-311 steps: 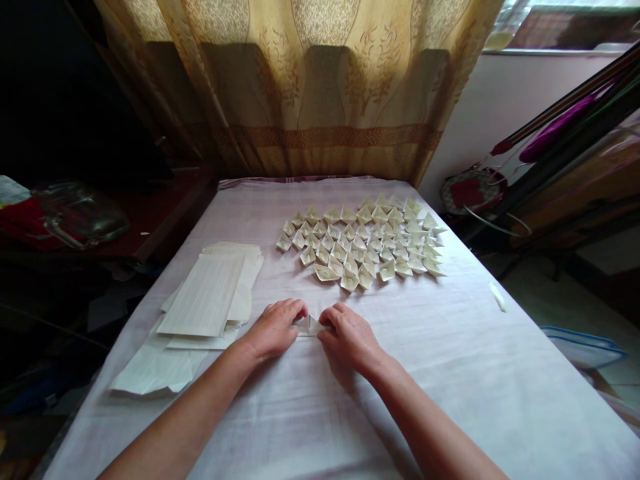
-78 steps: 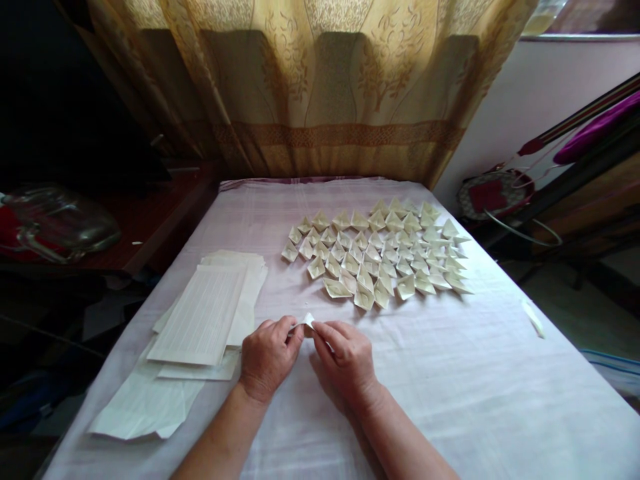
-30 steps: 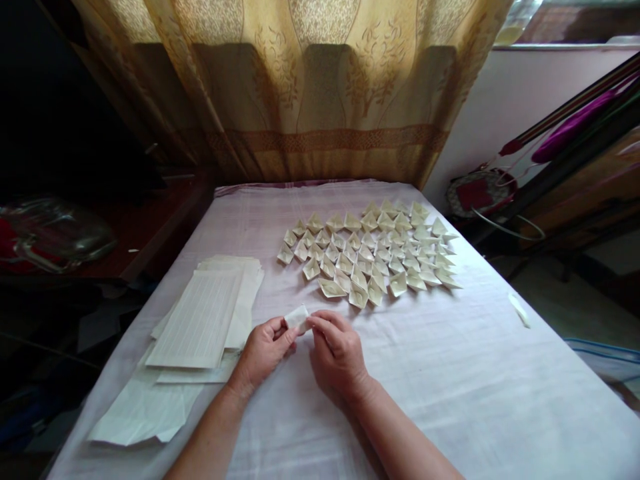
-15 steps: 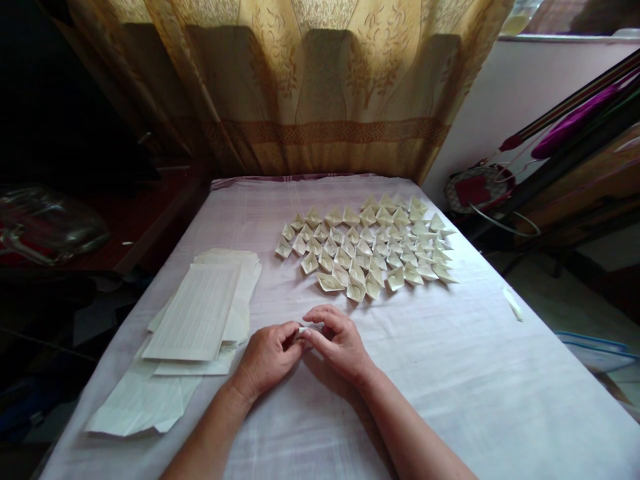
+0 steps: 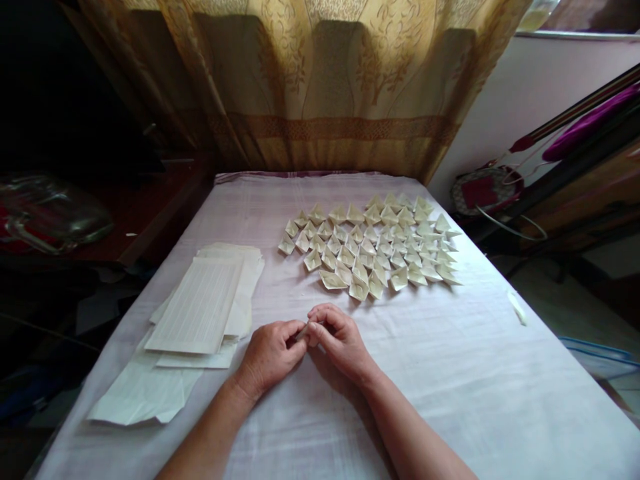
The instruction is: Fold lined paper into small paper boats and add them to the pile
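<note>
On the pale, cloth-covered tabletop [image 5: 450,400], left to right: a loose stack of off-white, ruled paper sheets [image 5: 200,307]; the left hand [image 5: 273,347], thumb and fingers pinched on a small, folded white paper piece [image 5: 302,331]; this piece, mostly hidden, between both hands, its visible edge slanting away rightward; the right hand [image 5: 341,340], fingertips closed on its farther end; beyond, cream, pointed folded-paper boats [image 5: 359,289].

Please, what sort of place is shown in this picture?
Probably a room in a home: a patterned golden curtain hangs beyond a cloth-covered table, and what looks like a handbag is off to the right.
</note>
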A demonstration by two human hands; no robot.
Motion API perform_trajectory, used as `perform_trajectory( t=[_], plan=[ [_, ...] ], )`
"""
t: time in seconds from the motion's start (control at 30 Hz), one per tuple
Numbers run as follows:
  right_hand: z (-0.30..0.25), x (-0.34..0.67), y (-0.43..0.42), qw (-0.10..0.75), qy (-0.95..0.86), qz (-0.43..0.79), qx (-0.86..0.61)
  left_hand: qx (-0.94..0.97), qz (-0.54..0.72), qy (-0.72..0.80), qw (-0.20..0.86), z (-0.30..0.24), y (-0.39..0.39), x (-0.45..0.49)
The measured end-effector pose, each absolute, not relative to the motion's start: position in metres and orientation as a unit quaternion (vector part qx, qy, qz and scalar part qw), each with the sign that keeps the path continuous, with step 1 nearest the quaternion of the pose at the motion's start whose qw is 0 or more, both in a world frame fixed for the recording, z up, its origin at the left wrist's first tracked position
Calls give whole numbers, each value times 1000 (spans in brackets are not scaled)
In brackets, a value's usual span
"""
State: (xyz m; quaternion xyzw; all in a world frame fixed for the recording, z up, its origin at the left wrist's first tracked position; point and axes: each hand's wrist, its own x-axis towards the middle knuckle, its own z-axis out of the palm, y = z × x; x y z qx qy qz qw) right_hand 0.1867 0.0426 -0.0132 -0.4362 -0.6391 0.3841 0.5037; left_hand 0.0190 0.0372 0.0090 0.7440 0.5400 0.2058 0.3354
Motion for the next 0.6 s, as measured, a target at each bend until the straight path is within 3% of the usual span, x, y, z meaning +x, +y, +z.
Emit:
perform_trajectory(
  t=[0.37, 0.6],
  plan=[
    [-14, 195, 46, 493, -548, 442, -511, 591, 303, 508, 549, 3, 44, 16],
    [-11, 190, 45, 482, -534, 449, -530, 570, 319, 487, 580, 5, 45, 16]
  ],
)
